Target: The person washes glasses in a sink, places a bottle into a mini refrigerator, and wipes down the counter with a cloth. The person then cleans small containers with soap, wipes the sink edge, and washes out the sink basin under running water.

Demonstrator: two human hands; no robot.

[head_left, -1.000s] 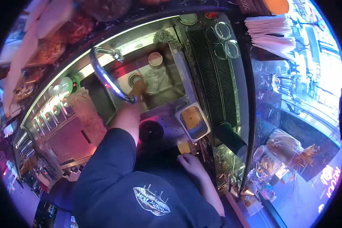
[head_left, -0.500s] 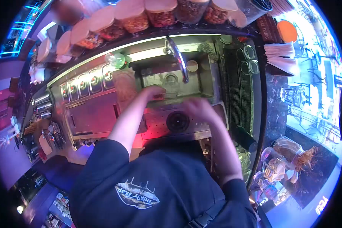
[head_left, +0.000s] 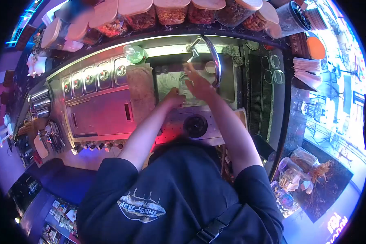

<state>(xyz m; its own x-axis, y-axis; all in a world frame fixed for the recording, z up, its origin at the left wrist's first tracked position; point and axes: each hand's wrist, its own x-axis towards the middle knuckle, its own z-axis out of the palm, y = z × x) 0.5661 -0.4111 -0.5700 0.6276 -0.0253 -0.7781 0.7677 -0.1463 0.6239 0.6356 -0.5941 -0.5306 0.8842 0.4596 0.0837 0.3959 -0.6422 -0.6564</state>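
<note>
My left hand (head_left: 174, 98) is over the front part of the metal sink (head_left: 228, 91), its fingers curled in. Whatever it may hold is hidden by the fingers. Just beyond lies something clear, like a glass, too indistinct to name surely. My right hand (head_left: 200, 86) stretches over the sink, fingers extended toward the lever of the chrome faucet (head_left: 218, 67). Its fingertips are close below the lever; I cannot tell whether they touch it. Near my forearms, a round black glass rinser (head_left: 195, 125) is set in the perforated metal drainboard (head_left: 173, 128).
A brown cloth (head_left: 140, 87) lies left of the sink, beside lidded metal containers (head_left: 103, 77). Glasses (head_left: 275, 62) stand on the dark mat at right. Jars of dried ingredients (head_left: 173, 14) line the back ledge, near a green-lit bottle (head_left: 136, 53).
My right hand has moved forward from the sink's front edge toward the faucet lever. My left hand remains over the sink's front part. The camera view has shifted slightly.
</note>
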